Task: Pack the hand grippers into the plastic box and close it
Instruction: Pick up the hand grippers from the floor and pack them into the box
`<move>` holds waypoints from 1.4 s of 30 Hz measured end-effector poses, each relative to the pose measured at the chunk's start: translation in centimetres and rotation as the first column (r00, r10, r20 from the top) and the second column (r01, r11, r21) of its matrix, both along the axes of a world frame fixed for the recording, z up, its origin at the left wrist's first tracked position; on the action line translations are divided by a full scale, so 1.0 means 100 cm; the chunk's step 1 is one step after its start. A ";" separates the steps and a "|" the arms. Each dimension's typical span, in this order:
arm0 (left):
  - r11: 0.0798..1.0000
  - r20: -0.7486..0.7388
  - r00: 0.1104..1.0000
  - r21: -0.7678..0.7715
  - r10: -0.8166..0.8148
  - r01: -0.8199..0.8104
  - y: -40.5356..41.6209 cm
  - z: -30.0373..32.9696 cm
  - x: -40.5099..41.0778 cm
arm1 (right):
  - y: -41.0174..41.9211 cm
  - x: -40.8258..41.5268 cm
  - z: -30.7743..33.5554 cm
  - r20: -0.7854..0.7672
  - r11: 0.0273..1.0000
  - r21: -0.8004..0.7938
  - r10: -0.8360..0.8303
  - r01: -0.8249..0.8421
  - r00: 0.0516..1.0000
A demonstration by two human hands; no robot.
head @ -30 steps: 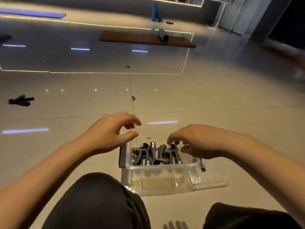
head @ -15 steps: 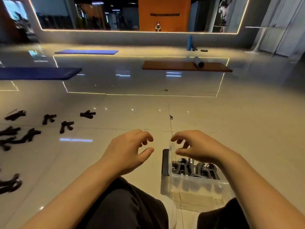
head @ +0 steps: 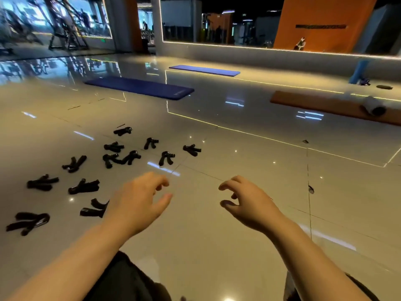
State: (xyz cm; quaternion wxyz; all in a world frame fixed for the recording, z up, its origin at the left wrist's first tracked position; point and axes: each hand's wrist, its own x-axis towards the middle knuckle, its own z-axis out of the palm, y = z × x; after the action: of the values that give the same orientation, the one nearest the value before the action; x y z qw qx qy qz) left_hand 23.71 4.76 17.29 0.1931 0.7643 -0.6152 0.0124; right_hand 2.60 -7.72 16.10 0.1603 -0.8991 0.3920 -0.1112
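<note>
We see a big shiny floor (head: 217,235) made of pale tiles with thin dark lines between them. Lights shine back off it like little stars. Far ahead of the hands lies a dark blue mat (head: 141,88), and past it a second blue mat (head: 205,70). Off to the right lies an orange mat (head: 325,106) with a grey roll (head: 373,107) on it. A bright strip of light (head: 260,47) runs along a low wall. Behind that stands an orange wall (head: 321,22). Far to the left we see gym machines (head: 65,29) by big bright windows (head: 91,16).
</note>
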 end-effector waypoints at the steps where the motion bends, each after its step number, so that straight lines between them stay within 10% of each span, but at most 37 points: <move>1: 0.997 0.006 0.999 0.057 0.045 -0.045 0.005 -0.002 0.020 | 0.000 0.024 0.010 0.015 0.998 -0.021 0.055 -0.055 0.998; 8: 0.982 -0.056 0.983 0.075 0.175 -0.171 0.022 -0.011 0.101 | 0.011 0.120 0.034 0.046 0.955 0.027 0.293 -0.294 0.955; 18: 0.983 -0.127 0.976 0.066 0.177 -0.170 0.003 -0.014 0.166 | -0.040 0.205 0.037 0.155 0.945 0.222 0.210 -0.241 0.965; 24: 0.983 -0.201 0.967 -0.061 0.157 -0.173 -0.022 0.019 0.219 | -0.050 0.259 0.029 0.109 0.938 0.247 0.223 -0.244 0.969; 42: 0.887 -0.144 0.891 0.248 0.430 -0.389 0.077 -0.043 0.490 | -0.002 0.558 0.014 -0.218 0.732 0.049 0.672 -0.679 0.708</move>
State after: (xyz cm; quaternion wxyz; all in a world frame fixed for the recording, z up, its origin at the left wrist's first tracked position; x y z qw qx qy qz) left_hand 72.70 12.42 12.96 0.1628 0.8908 -0.4151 -0.0876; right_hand 58.38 -7.87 17.53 0.1296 -0.9891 0.0495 0.0490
